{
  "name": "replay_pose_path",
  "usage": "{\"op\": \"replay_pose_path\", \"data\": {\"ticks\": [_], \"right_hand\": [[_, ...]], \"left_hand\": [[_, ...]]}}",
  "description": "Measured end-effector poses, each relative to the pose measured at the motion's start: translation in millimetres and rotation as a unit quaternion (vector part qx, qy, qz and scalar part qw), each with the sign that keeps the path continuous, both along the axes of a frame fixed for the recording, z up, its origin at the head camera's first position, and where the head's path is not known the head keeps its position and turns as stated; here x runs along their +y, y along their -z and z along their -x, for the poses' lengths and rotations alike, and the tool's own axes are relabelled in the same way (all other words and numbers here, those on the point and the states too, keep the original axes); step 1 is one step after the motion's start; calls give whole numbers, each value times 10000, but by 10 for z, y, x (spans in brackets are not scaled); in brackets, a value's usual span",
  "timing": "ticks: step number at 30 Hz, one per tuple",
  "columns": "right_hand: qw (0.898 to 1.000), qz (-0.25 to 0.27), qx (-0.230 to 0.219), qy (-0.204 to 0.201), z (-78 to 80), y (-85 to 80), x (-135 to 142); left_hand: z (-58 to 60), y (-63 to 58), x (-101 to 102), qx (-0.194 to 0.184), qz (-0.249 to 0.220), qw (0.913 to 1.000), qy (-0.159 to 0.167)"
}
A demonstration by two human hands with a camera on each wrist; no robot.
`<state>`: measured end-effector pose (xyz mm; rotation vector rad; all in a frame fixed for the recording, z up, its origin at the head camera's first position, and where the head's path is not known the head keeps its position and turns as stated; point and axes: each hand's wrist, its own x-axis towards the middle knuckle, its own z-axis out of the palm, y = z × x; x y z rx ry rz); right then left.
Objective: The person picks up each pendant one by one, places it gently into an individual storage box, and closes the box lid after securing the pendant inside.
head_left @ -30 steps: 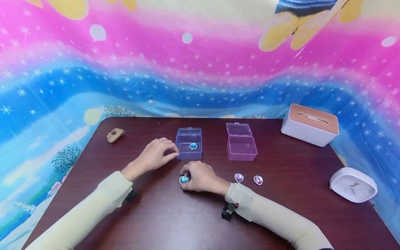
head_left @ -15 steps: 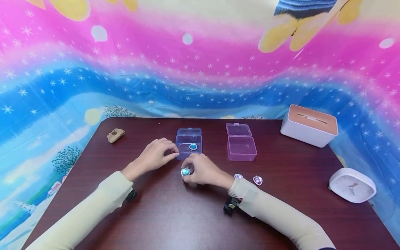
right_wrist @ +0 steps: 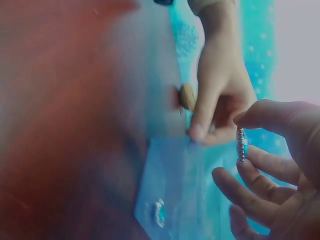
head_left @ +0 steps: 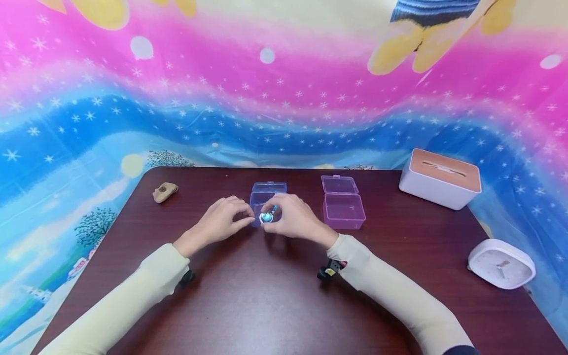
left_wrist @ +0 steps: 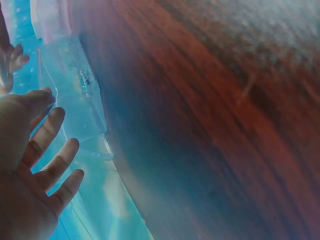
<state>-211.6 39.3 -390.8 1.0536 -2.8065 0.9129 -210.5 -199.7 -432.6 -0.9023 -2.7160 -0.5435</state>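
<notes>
We're looking across the dark bench, its back edge running along the printed cloth, with the lidded blue box near that edge, lid up, and the pink box to its right, a strip of bench showing between them! Out by the far right corner sits the tissue box, the clock near the side edge, and away left we have a tan lump. Now the tricky part: the right hand covers much of the blue box's front, so we can't make out whether the held jewel is past the rim. A second blue jewel lies in that box, blurred in the right wrist view. And the poses! We see the right hand pinching its jewel between thumb and fingertips, the piece edge-on to the wrist camera. The left hand is relaxed, fingers parted, tips at the box's near left corner, and whether they touch is too close for us to call
</notes>
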Motion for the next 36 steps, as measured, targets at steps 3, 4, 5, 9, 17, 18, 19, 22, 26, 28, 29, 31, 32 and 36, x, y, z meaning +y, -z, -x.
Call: {"op": "replay_pose_path", "data": {"ticks": [3, 4, 5, 9, 17, 18, 19, 22, 26, 28, 29, 31, 32, 36], "right_hand": [[9998, 20, 112, 178, 122, -34, -10], [9996, 24, 167, 215, 164, -37, -18], [9995, 37, 196, 242, 206, -38, -26], [9991, -24, 268, 313, 354, -3, -61], [9977, -374, 327, 456, 503, 91, -92], [9977, -393, 316, 454, 509, 98, -98], [9978, -405, 300, 441, 515, 106, -106], [9978, -491, 261, 367, 526, 127, -140], [9970, -643, 300, 310, 536, 154, -189], [9966, -692, 313, 323, 540, 166, -208], [9964, -712, 306, 334, 543, 173, -217], [9963, -734, 288, 348, 550, 196, -231], [9963, -743, 271, 350, 553, 208, -237], [9962, -767, 259, 334, 566, 254, -265]], "left_hand": [[-1, 8, -6, 19, -24, 10000, 14], [-1, 12, -8, 22, -30, 10000, 23], [-1, 15, -9, 25, -39, 10000, 28], [-1, 24, -6, 23, -27, 10000, 26], [16, -11, 40, 25, 43, 10000, 30], [18, -16, 45, 22, 49, 10000, 25], [18, -20, 48, 14, 53, 10000, 14], [12, -23, 48, 8, 45, 10000, 5], [4, -9, 35, 45, 14, 10000, 19], [4, -2, 31, 78, 7, 10000, 30], [4, 2, 28, 83, 9, 10000, 29], [4, 6, 22, 93, 9, 10000, 27], [3, 8, 19, 93, 9, 10000, 30], [-5, 2, 4, 111, -2, 9999, 16]]}}
